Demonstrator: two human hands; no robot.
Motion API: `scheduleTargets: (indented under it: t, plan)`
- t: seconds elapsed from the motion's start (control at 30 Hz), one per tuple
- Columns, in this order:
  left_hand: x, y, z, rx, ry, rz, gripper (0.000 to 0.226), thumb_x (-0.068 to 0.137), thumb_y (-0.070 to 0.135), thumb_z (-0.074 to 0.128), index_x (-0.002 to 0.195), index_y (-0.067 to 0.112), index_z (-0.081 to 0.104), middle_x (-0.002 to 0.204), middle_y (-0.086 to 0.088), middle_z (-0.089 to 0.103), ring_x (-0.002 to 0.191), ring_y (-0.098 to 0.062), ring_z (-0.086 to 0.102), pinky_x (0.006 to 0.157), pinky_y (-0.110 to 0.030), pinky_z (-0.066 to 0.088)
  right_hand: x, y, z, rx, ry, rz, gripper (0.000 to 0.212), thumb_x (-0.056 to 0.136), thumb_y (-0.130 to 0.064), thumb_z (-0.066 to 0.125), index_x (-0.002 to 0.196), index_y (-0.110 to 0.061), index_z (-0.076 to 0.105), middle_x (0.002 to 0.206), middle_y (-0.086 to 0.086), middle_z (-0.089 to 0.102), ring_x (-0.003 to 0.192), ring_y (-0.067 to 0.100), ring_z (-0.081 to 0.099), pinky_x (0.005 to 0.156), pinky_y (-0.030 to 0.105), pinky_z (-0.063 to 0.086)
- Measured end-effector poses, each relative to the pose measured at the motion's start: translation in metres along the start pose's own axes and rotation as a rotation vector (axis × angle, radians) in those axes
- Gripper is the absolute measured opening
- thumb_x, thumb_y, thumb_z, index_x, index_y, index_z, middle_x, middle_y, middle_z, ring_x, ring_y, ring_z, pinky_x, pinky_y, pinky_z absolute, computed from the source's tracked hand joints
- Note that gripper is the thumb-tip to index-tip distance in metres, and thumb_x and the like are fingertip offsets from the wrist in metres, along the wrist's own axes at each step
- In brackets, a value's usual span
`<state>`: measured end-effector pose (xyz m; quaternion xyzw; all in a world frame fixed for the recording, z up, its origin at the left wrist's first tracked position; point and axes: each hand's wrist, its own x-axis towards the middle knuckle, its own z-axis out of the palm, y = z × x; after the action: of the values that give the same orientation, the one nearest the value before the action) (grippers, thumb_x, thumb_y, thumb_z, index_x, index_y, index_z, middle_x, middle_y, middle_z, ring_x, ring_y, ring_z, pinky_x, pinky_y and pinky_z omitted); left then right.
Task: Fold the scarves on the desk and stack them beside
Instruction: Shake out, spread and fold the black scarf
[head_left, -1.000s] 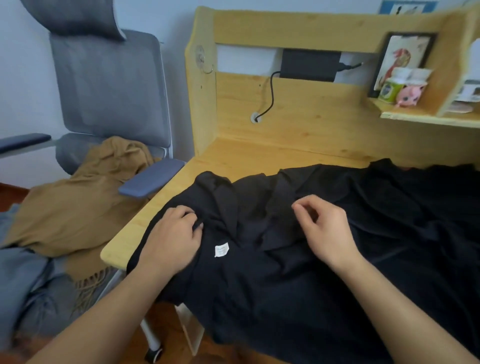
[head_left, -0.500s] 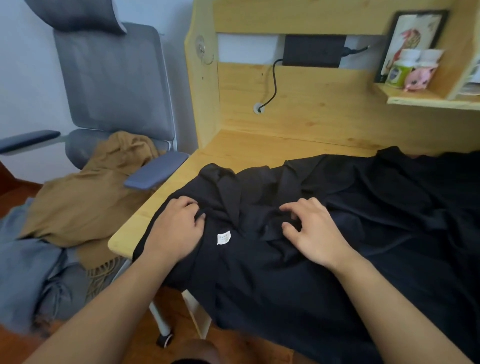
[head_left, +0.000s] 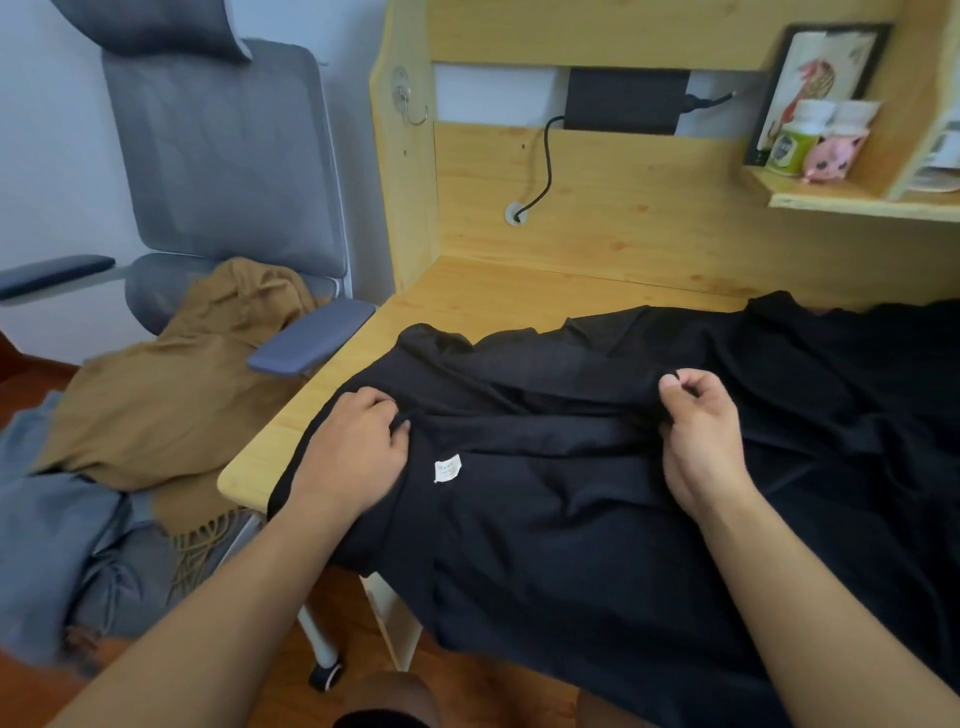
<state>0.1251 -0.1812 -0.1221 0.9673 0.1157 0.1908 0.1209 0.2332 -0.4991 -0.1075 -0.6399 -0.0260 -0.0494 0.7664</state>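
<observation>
A large black scarf (head_left: 597, 519) lies spread and rumpled over the wooden desk (head_left: 498, 296), hanging off the front edge. A small white label (head_left: 448, 468) shows on it. My left hand (head_left: 358, 452) grips a fold of the scarf near its left end, fingers curled into the cloth. My right hand (head_left: 701, 431) pinches the same fold further right and lifts it slightly, so a ridge of cloth runs between the hands. A brown fringed scarf (head_left: 171, 395) and a grey-blue scarf (head_left: 57, 545) lie on the chair to the left.
A grey office chair (head_left: 223, 166) stands left of the desk, its armrest (head_left: 311, 338) touching the desk edge. A black box with a cable (head_left: 623, 101) hangs on the back panel. A shelf (head_left: 852, 197) at the right holds a picture, bottles and a pink toy.
My right hand moved to the right along the fold and closed on the cloth, pulling it taut. My left hand kept its hold near the label.
</observation>
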Motion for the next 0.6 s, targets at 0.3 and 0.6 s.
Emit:
scheduleTargets:
  t: [0.3,0.6]
  plan:
    - [-0.030,0.038,-0.076,-0.198,0.189,-0.016,0.013,0.089,0.023,0.075,0.080,0.019,0.066,0.089,0.007,0.061,0.086,-0.018,0.061,0.072,-0.032,0.048,-0.014,-0.027,0.019,-0.500,-0.090,-0.042,0.017,0.102,-0.022,0.057,0.096,-0.026,0.072,0.092,-0.007,0.074,0.096,0.016,0.070,0.090,0.034,0.055]
    - [-0.132,0.091,-0.189,-0.843,-0.436,0.042,0.016,0.077,0.038,0.082,0.071,0.027,0.072,0.074,0.000,0.070,0.071,-0.012,0.066,0.069,-0.032,0.051,-0.123,-0.170,0.103,-0.524,-0.545,-0.685,0.015,0.101,-0.015,0.059,0.096,-0.013,0.073,0.089,-0.003,0.073,0.084,0.010,0.067,0.077,0.021,0.051]
